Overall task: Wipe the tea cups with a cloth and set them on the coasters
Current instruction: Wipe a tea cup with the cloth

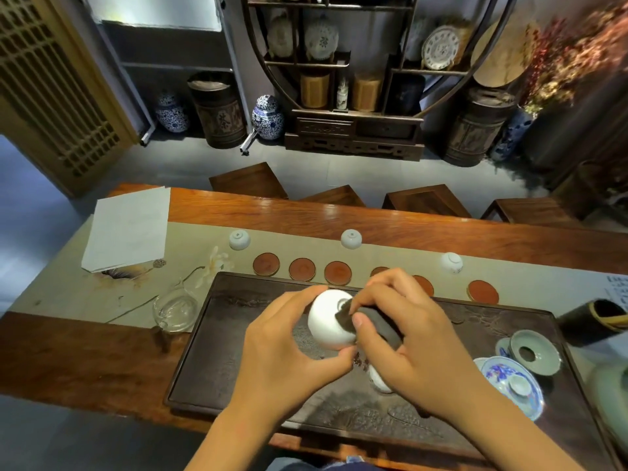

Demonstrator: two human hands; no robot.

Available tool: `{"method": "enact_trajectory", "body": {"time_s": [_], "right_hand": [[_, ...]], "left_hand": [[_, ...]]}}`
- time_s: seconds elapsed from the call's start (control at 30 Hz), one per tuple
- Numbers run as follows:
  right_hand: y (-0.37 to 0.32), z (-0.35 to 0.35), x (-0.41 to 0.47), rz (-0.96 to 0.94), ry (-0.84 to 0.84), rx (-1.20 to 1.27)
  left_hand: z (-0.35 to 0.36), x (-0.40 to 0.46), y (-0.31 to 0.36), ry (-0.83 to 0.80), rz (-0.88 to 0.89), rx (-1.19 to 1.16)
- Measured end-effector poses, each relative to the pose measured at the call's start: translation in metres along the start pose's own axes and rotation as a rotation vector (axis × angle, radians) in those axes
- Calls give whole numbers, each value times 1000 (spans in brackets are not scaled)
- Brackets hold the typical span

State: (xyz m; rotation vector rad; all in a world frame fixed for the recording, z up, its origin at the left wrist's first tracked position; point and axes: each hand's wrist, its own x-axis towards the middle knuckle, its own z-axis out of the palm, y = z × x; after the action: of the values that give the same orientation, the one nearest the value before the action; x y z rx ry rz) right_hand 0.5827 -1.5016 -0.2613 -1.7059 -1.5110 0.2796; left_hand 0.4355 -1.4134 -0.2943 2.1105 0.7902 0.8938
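My left hand (285,351) grips a white tea cup (328,317) tipped on its side above the dark tea tray (217,334). My right hand (407,331) presses a dark grey cloth (377,322) against the cup's mouth. Another white cup (377,380) lies on the tray, mostly hidden under my right hand. Three white cups stand upside down on the table runner: one at the left (239,239), one in the middle (351,239), one at the right (451,262). A row of round red-brown coasters (302,269) runs along the tray's far edge; two are partly hidden by my hands.
A glass pitcher (175,309) stands left of the tray, a white folded paper (127,229) lies at the far left. A celadon lid rest (533,355) and a blue-patterned gaiwan saucer (509,382) sit on the tray's right end. A dark holder (591,322) stands at the right edge.
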Motion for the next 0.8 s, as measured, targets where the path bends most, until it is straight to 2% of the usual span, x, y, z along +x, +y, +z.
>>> {"method": "enact_trajectory", "body": {"time_s": [0.13,0.27,0.43,0.6,0.8], "right_hand": [[0,-7,8,13,68,-7],[-9,3,8,-54,-28,-75],[1,1,-8,-138,-147,-25],[20,-9,-2,34,28,75],[17,1,1,63,-34,218]], "left_hand": [[3,-3,5,-32,6,40],[5,-1,11,-44,-31,-26],[-5,-7,2,51,-150,-104],[-8,-12,4,5,-157,-57],[8,-17,15,25,-151,-136]]}}
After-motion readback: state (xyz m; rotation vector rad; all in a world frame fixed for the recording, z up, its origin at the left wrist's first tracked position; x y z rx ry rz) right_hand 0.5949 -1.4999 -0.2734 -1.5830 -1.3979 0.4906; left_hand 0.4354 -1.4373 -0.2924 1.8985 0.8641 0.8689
